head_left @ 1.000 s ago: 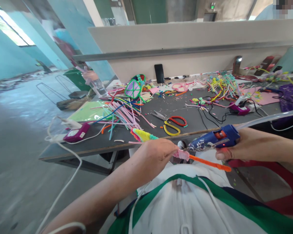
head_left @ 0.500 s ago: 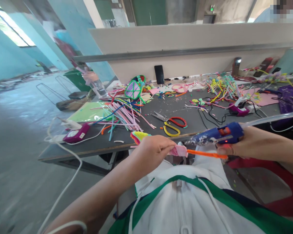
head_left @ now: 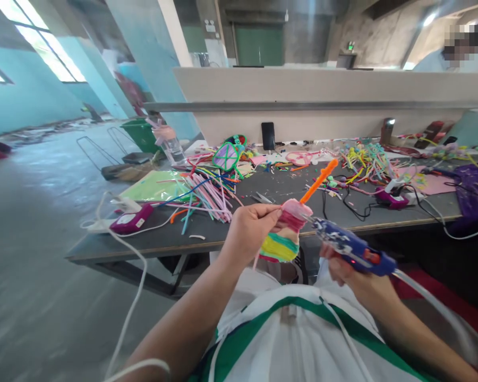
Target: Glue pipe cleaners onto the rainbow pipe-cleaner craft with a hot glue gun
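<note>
My left hand (head_left: 250, 231) pinches the edge of a striped pipe-cleaner piece (head_left: 281, 246), banded in pink, cream, teal, yellow and red. An orange pipe cleaner (head_left: 321, 180) sticks up and to the right from its pink top. My right hand (head_left: 354, 276) is wrapped round a blue glue gun (head_left: 350, 244) with white smears along its front. The gun's nozzle points left, at the pink top edge near the base of the orange stem; whether it touches cannot be made out. Behind the left hand lie scissors (head_left: 262, 198), mostly hidden.
Pink pipe cleaners (head_left: 213, 196) lie heaped on the grey table (head_left: 231, 233), left of centre. A phone (head_left: 268, 136) leans against the back panel. Purple power sockets (head_left: 132, 218) with cords sit at the left, a bottle (head_left: 169, 143) behind. Another person (head_left: 434, 61) is beyond the panel.
The striped piece has turned to show its banded face, its orange stem now pointing up. My right hand has let go of that stem and moved lower, with the glue gun now angled up-left.
</note>
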Tool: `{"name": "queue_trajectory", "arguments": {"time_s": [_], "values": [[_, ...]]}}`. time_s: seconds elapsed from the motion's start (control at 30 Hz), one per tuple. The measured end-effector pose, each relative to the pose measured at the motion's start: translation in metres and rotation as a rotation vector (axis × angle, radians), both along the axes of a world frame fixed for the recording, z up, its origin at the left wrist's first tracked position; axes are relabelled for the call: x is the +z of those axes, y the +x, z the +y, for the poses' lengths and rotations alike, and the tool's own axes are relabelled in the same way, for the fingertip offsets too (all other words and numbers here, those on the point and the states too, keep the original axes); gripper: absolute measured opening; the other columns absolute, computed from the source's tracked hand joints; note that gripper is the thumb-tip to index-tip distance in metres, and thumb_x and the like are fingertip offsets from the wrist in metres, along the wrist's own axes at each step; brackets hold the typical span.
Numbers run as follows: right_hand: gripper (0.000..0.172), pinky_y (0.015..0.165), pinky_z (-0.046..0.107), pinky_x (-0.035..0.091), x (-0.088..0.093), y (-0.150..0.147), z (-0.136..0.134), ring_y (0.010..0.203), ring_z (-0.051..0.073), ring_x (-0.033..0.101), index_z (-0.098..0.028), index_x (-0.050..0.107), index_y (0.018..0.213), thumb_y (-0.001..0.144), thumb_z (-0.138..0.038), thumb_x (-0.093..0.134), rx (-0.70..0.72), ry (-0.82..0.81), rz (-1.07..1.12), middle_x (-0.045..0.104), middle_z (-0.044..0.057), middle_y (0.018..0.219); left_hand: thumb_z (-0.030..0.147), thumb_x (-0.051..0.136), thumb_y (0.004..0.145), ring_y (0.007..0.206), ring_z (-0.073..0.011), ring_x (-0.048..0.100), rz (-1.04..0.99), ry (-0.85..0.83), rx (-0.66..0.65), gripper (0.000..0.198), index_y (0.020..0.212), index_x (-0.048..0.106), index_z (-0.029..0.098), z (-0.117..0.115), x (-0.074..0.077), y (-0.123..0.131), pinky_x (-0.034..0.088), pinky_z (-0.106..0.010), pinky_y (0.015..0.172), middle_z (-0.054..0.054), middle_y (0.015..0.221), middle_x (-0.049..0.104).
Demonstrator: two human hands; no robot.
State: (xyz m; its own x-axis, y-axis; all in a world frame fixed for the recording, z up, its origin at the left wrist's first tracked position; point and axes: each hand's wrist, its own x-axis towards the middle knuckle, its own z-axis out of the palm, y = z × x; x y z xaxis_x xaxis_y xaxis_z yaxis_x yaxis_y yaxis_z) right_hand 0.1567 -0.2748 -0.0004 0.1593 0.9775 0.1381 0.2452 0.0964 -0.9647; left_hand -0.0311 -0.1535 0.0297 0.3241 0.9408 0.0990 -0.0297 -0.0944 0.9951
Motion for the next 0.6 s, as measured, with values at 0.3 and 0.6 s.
{"name": "queue_trajectory", "arguments": {"time_s": [0.3,0.6], "values": [[0.026,0.048,0.028,0.036,-0.010,-0.019,0.026,0.045,0.013,0.045,-0.020,0.059,0.076,0.073,-0.045,0.066,-0.120,0.034,0.054,0.047,-0.006,0.045,0.031,0.072,0.073,0.067,-0.0159,0.071,-0.101,-0.076,-0.002,0.028,0.092,0.073,0.010,-0.005,-0.004,0.013,0.059,-0.025,0.069,-0.006,0.075,0.075],[0.033,0.044,0.027,0.036,-0.027,-0.015,0.029,0.041,0.011,0.046,-0.019,0.058,0.074,0.074,-0.052,0.066,-0.151,0.001,0.155,0.049,-0.005,0.045,0.032,0.074,0.072,0.065,-0.0156,0.071,-0.192,-0.062,0.022,0.026,0.089,0.074,0.012,-0.009,-0.007,0.024,0.060,-0.027,0.070,-0.005,0.072,0.074]]}}
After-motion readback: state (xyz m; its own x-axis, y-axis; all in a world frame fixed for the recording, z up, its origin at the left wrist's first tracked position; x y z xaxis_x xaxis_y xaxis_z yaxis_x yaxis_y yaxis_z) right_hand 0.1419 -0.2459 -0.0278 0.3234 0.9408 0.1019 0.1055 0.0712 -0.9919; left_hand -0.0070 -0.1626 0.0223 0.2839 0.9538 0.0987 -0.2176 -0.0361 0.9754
